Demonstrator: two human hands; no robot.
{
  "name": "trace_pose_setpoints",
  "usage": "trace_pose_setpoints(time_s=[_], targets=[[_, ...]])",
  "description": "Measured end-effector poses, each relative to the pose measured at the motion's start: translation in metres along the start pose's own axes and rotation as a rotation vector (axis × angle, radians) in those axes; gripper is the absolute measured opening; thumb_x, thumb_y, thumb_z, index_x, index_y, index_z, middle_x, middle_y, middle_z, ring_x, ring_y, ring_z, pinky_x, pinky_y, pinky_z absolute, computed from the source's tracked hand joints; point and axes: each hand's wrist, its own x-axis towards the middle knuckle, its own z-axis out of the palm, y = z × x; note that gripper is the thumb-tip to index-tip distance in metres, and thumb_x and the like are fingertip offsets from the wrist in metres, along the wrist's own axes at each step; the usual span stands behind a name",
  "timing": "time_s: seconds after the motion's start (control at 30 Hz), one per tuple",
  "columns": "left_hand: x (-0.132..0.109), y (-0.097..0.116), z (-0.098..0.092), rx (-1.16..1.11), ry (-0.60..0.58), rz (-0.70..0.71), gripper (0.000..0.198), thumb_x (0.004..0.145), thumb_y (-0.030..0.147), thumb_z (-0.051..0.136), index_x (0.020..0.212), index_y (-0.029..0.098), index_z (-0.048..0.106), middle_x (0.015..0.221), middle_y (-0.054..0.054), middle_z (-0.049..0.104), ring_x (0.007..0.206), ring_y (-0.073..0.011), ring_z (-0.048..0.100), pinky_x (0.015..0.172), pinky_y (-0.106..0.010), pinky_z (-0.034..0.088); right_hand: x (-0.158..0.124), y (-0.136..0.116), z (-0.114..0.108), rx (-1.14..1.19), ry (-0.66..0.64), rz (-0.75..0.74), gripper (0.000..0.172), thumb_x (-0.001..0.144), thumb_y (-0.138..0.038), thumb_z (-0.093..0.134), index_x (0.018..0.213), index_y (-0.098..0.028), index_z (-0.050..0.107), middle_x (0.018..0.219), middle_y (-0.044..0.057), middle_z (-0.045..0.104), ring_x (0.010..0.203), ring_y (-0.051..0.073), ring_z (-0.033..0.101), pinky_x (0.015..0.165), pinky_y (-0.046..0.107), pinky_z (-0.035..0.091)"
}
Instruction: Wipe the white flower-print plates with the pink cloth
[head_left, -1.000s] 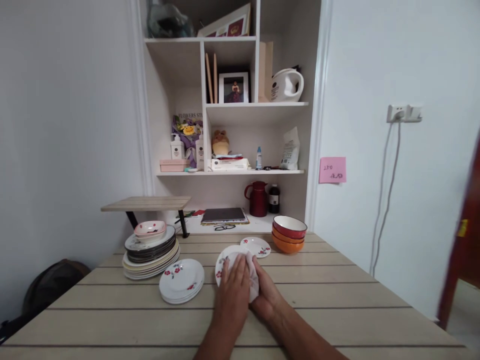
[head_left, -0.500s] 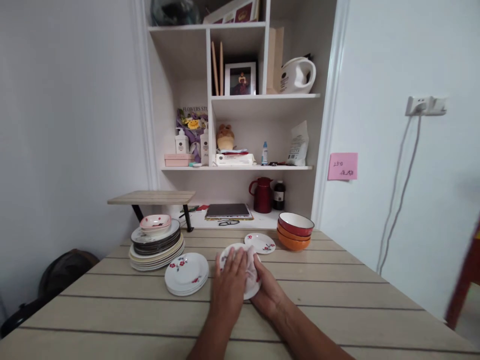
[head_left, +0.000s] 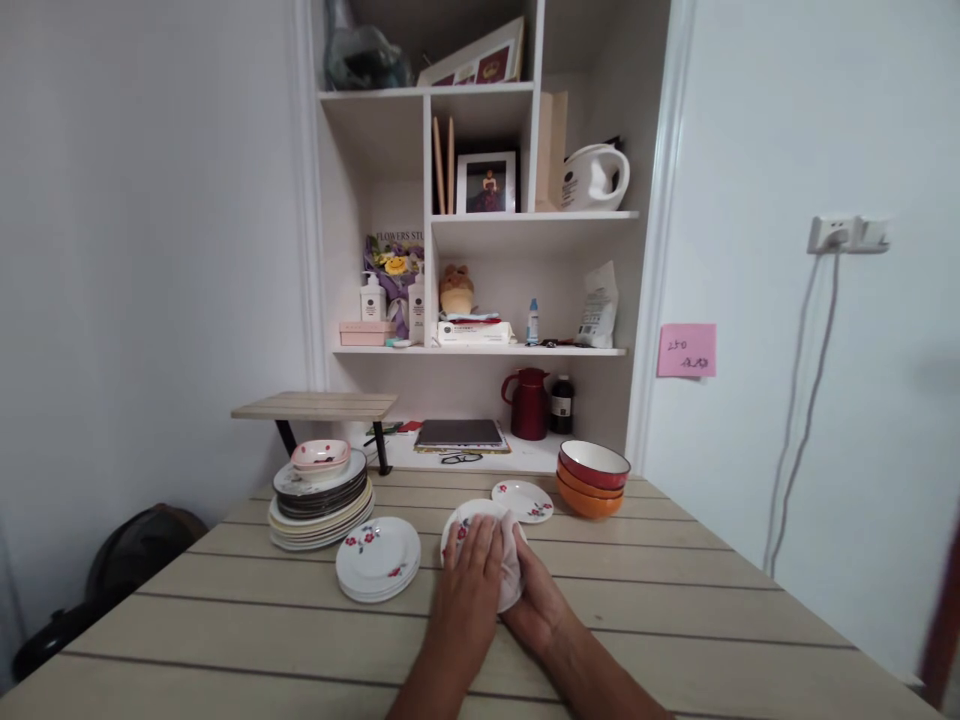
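A small white plate with red flowers (head_left: 469, 513) is held low above the table, between my two hands. My right hand (head_left: 541, 600) grips it at the right rim, with the fingers partly hidden underneath. Across the plate's face lies my left hand (head_left: 472, 570), fingers together, pressing a pale cloth (head_left: 511, 560) that drapes over the right side. Left of the hands is a stack of matching plates (head_left: 379, 560). One more flowered plate (head_left: 523, 501) lies just behind the held one.
At the left stands a taller stack of plates (head_left: 322, 505) topped by a small pink-rimmed bowl (head_left: 321, 454). Nested red and orange bowls (head_left: 592, 482) stand at the right. Behind are a low wooden stand (head_left: 315, 405), glasses (head_left: 461, 458), a laptop (head_left: 460, 433) and a red jug (head_left: 529, 405).
My view has tilted up, so everything sits lower in the picture. The left hand and cloth have shifted on the plate; more cloth now covers its right edge, and flowers show at its upper left.
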Motion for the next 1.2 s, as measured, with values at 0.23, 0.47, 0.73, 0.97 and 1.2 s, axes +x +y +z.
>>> trace_pose_setpoints(time_s=[0.23, 0.47, 0.73, 0.97, 1.2], targets=[[0.005, -0.003, -0.006, -0.057, 0.134, -0.060, 0.045, 0.088, 0.015, 0.049, 0.131, 0.027, 0.049, 0.139, -0.006, 0.050, 0.132, -0.0218, 0.041, 0.110, -0.049, 0.032, 0.000, 0.006, 0.008, -0.047, 0.001, -0.045, 0.043, 0.084, -0.048, 0.061, 0.110, -0.014, 0.067, 0.118, 0.008, 0.068, 0.118, 0.017, 0.057, 0.105, 0.030, 0.039], [0.002, -0.004, 0.001, -0.186, 0.110, -0.008, 0.025, 0.088, 0.012, 0.051, 0.105, 0.025, 0.064, 0.116, -0.002, 0.067, 0.114, -0.0193, 0.057, 0.103, -0.042, 0.043, 0.004, -0.008, 0.003, -0.046, 0.061, -0.056, 0.054, 0.079, -0.054, 0.064, 0.105, -0.007, 0.068, 0.107, 0.015, 0.071, 0.108, 0.022, 0.063, 0.101, 0.034, 0.043], [0.000, -0.009, 0.009, -0.201, -0.039, 0.014, 0.059, 0.086, 0.000, 0.035, 0.142, 0.018, 0.036, 0.144, -0.009, 0.046, 0.132, -0.0170, 0.044, 0.100, -0.034, 0.047, 0.003, -0.005, 0.010, 0.004, 0.077, -0.045, 0.050, 0.087, -0.053, 0.053, 0.108, -0.009, 0.067, 0.105, 0.014, 0.072, 0.107, 0.022, 0.064, 0.101, 0.037, 0.042], [0.008, -0.014, 0.009, -0.026, -0.050, 0.027, 0.057, 0.085, 0.001, 0.036, 0.137, 0.020, 0.044, 0.145, -0.007, 0.045, 0.133, -0.0217, 0.042, 0.107, -0.048, 0.040, 0.008, 0.000, 0.010, 0.058, 0.069, -0.074, 0.045, 0.090, -0.045, 0.053, 0.116, -0.010, 0.063, 0.111, 0.012, 0.070, 0.109, 0.019, 0.062, 0.102, 0.032, 0.040], [0.011, -0.013, 0.002, -0.053, -0.047, -0.013, 0.066, 0.084, 0.000, 0.039, 0.144, 0.026, 0.033, 0.148, -0.003, 0.041, 0.137, -0.0189, 0.036, 0.111, -0.044, 0.036, 0.004, 0.001, 0.012, 0.011, 0.039, -0.080, 0.050, 0.086, -0.049, 0.058, 0.119, -0.012, 0.063, 0.128, 0.012, 0.061, 0.121, 0.020, 0.055, 0.104, 0.032, 0.039]])
